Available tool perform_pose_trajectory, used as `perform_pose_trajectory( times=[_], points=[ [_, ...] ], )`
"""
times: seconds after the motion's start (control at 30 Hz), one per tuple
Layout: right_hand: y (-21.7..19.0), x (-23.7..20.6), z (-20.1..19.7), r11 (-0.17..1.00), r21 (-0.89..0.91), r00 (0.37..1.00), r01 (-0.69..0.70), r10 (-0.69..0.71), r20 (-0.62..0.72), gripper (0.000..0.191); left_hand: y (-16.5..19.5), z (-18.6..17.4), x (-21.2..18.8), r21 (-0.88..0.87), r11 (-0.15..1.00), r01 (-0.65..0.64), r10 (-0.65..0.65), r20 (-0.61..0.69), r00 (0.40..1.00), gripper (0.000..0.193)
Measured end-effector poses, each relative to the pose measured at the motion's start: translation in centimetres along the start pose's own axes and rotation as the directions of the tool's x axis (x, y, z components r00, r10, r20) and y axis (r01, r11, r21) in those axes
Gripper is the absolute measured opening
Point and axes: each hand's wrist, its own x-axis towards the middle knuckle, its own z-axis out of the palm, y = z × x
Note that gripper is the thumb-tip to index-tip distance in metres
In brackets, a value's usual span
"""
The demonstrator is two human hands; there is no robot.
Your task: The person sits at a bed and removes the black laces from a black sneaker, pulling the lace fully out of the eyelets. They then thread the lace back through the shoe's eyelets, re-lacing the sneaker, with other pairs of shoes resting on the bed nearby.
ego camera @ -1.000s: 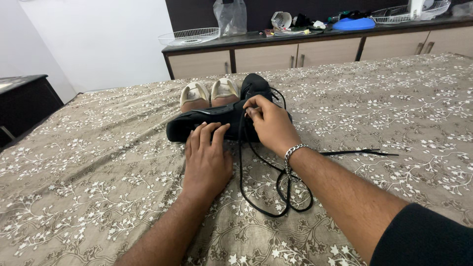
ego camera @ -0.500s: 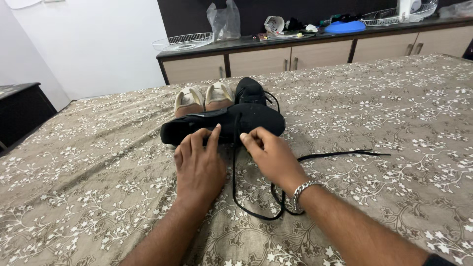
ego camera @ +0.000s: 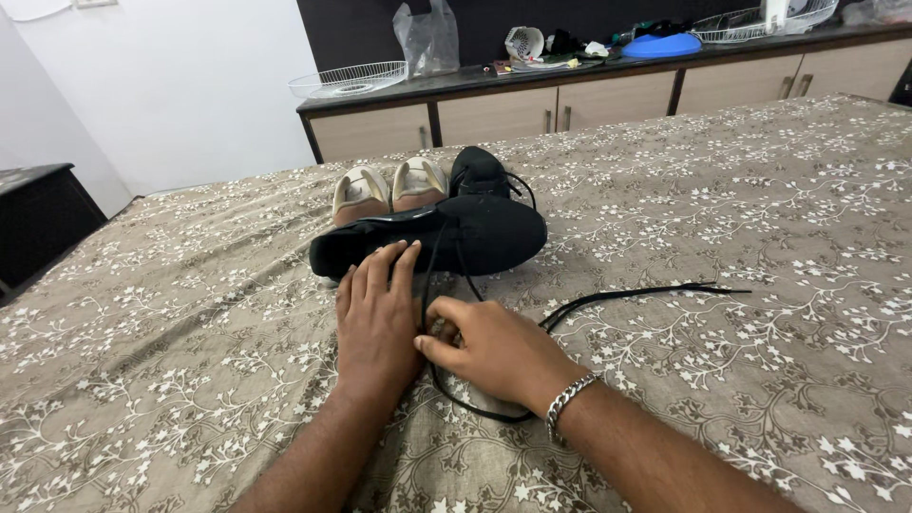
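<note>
Two hands at black shoe (ego camera: 475,242): left hand (ego camera: 378,323) flat, open; right hand (ego camera: 494,347) pinching lace (ego camera: 608,296).

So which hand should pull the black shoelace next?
Probably the right hand: its fingers are already curled at the black shoelace in front of the black shoe. The left hand lies flat, fingertips touching the shoe, so it looks better placed to steady it.

Left hand (ego camera: 378,318) lies flat by the black shoe (ego camera: 432,245); right hand (ego camera: 496,350) pinches its black lace (ego camera: 627,296) (trailing right) — beige shoes (ego camera: 389,190) beyond.
</note>
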Motion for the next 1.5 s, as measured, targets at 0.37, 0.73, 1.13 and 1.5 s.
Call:
perform_pose_trajectory(
  times=[0.37,0.73,1.13,1.5],
  points=[
    [2.7,2.8,0.3,0.723,0.674,0.988,0.15,-0.14,-0.07,0.027,0.7,-1.8,-0.2,-0.359,0.933,0.034,-0.09,-0.139,0.986,0.021],
    [2.1,4.3,-5.9,0.409,0.892,0.953,0.192,0.141,-0.27,0.071,0.8,-6.3,-1.0,-0.65,-0.518,0.556,0.296,0.474,0.83,0.03],
    [7.7,3.1,-2.5,0.985,0.031,0.977,-0.172,0.174,-0.125,0.069,-2.3,-10.3,4.1,-0.852,-0.316,0.417,-0.379,0.516,0.768,0.043],
    [6.2,0.8,-1.4,0.974,-0.197,0.989,-0.112,0.089,-0.12,0.046,-16.1,-11.2,7.9,-0.79,0.565,0.239,-0.552,-0.146,0.821,0.041]
  ],
)
